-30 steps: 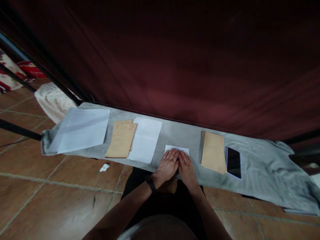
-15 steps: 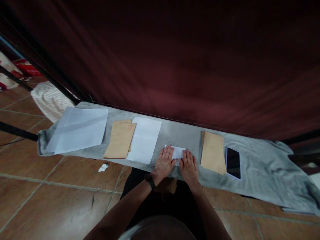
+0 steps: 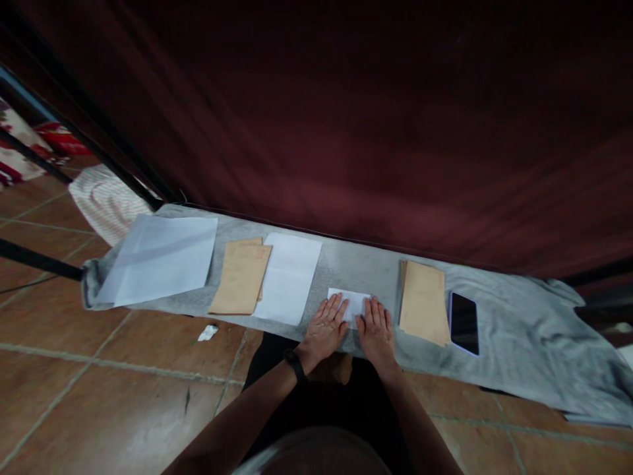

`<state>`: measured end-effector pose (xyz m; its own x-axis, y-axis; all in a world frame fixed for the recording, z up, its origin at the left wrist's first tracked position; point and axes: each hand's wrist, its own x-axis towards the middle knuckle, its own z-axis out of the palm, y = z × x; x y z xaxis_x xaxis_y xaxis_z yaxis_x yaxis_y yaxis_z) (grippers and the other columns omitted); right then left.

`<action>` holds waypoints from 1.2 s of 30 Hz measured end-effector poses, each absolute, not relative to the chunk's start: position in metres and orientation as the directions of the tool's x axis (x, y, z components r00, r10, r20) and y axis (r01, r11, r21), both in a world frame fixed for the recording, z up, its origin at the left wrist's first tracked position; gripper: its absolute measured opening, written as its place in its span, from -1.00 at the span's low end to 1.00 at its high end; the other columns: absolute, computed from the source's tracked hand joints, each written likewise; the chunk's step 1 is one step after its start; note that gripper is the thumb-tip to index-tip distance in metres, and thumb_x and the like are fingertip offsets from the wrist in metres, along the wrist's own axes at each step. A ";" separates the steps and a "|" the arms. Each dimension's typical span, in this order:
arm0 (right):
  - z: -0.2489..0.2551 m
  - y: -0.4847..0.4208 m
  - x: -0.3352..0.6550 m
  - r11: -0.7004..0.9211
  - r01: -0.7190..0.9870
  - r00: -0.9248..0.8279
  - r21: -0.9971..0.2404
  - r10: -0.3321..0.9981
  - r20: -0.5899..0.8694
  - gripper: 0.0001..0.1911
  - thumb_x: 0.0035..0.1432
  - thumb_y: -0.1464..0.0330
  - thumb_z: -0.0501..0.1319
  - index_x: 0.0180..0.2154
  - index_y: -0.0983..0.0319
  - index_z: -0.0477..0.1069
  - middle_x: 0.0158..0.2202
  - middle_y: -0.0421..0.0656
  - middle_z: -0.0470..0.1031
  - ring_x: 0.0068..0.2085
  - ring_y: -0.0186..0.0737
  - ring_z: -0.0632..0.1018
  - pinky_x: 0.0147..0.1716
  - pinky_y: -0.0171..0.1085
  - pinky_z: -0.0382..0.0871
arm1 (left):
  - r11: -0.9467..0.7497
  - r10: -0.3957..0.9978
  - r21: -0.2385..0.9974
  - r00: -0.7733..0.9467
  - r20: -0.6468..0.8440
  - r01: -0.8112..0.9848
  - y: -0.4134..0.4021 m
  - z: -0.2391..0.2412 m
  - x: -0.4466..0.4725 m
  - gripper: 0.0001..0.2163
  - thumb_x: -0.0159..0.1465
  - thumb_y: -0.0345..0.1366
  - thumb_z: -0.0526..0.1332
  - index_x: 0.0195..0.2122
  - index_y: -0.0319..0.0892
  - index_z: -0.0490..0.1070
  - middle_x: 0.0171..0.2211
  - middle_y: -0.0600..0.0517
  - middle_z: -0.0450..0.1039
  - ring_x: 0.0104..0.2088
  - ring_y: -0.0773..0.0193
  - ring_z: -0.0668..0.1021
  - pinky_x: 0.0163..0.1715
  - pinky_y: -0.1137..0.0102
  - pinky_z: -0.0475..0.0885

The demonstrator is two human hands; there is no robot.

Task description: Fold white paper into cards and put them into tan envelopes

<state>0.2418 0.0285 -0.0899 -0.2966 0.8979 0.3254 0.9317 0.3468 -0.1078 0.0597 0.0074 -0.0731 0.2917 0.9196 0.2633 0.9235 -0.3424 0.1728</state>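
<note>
A small folded white paper (image 3: 352, 301) lies on a grey cloth (image 3: 514, 336) spread over the tiled floor. My left hand (image 3: 326, 326) lies flat on the paper's left part, fingers stretched out. My right hand (image 3: 376, 330) lies flat on its right part, fingers out too. A strip of the paper shows between the two hands. A black band sits on my left wrist.
On the cloth lie a large white sheet (image 3: 158, 257), tan envelopes (image 3: 241, 277), a white sheet (image 3: 287, 277), another tan envelope stack (image 3: 424, 302) and a dark phone (image 3: 463, 323). A dark red curtain (image 3: 346, 132) hangs behind. A paper scrap (image 3: 208, 332) lies on the tiles.
My hands, side by side on the paper a second ago, have slid apart to its left and right, baring its middle.
</note>
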 end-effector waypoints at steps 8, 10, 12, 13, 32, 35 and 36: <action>-0.085 0.015 0.237 0.391 0.907 -0.320 -0.157 0.881 0.347 -0.41 0.47 0.25 -0.13 0.42 0.33 -0.05 0.40 0.10 0.13 0.38 0.02 0.19 0.31 0.10 0.03 | -0.328 0.922 0.154 0.280 0.269 0.932 0.003 -0.072 0.055 -0.47 0.45 -0.25 0.02 0.40 -0.28 0.00 0.42 -0.20 0.02 0.42 0.05 0.07 0.35 0.05 0.16; -0.084 0.005 0.237 0.438 0.890 -0.380 -0.128 0.866 0.325 -0.43 0.47 0.24 -0.11 0.41 0.27 -0.02 0.40 0.06 0.12 0.38 0.00 0.19 0.33 0.09 -0.01 | -0.332 0.920 0.155 0.283 0.273 0.931 0.003 -0.073 0.055 -0.47 0.44 -0.27 0.01 0.41 -0.26 0.00 0.42 -0.20 0.01 0.42 0.06 0.07 0.36 0.05 0.15; -0.084 -0.005 0.238 0.452 0.887 -0.405 -0.095 0.859 0.312 -0.42 0.47 0.21 -0.09 0.41 0.27 0.00 0.40 0.06 0.12 0.38 0.01 0.19 0.34 0.09 -0.04 | -0.333 0.919 0.157 0.283 0.276 0.930 0.003 -0.072 0.054 -0.48 0.45 -0.27 0.01 0.41 -0.25 0.00 0.42 -0.19 0.01 0.42 0.06 0.07 0.36 0.06 0.15; -0.084 -0.008 0.239 0.448 0.890 -0.403 -0.083 0.860 0.314 -0.40 0.47 0.20 -0.08 0.41 0.29 -0.01 0.40 0.07 0.13 0.38 0.01 0.20 0.34 0.08 -0.05 | -0.333 0.919 0.159 0.282 0.277 0.929 0.003 -0.071 0.054 -0.47 0.45 -0.26 0.01 0.41 -0.25 0.00 0.42 -0.19 0.02 0.42 0.06 0.07 0.36 0.06 0.15; -0.089 -0.020 0.242 0.358 0.929 -0.309 -0.095 0.890 0.337 -0.33 0.45 0.14 -0.07 0.43 0.33 -0.10 0.39 0.14 0.11 0.37 0.11 0.21 0.32 0.16 -0.08 | -0.315 0.926 0.167 0.264 0.271 0.934 0.001 -0.067 0.052 -0.36 0.46 -0.13 -0.02 0.44 -0.37 -0.19 0.40 -0.27 0.03 0.41 0.03 0.11 0.36 0.04 0.12; -0.088 -0.021 0.241 0.354 0.931 -0.305 -0.088 0.888 0.344 -0.34 0.45 0.16 -0.07 0.43 0.33 -0.08 0.40 0.14 0.10 0.37 0.11 0.20 0.32 0.15 -0.08 | -0.402 0.900 0.143 0.362 0.242 0.904 -0.006 -0.065 0.049 -0.41 0.47 -0.12 -0.02 0.43 -0.29 -0.08 0.42 -0.21 0.01 0.42 0.05 0.09 0.37 0.06 0.09; -0.088 -0.021 0.242 0.354 0.931 -0.305 -0.088 0.887 0.346 -0.34 0.45 0.16 -0.07 0.43 0.33 -0.08 0.40 0.14 0.10 0.37 0.11 0.19 0.32 0.15 -0.07 | -0.439 0.886 0.136 0.403 0.230 0.888 -0.008 -0.063 0.049 -0.43 0.47 -0.11 -0.01 0.42 -0.25 -0.05 0.43 -0.18 0.00 0.42 0.07 0.08 0.38 0.07 0.08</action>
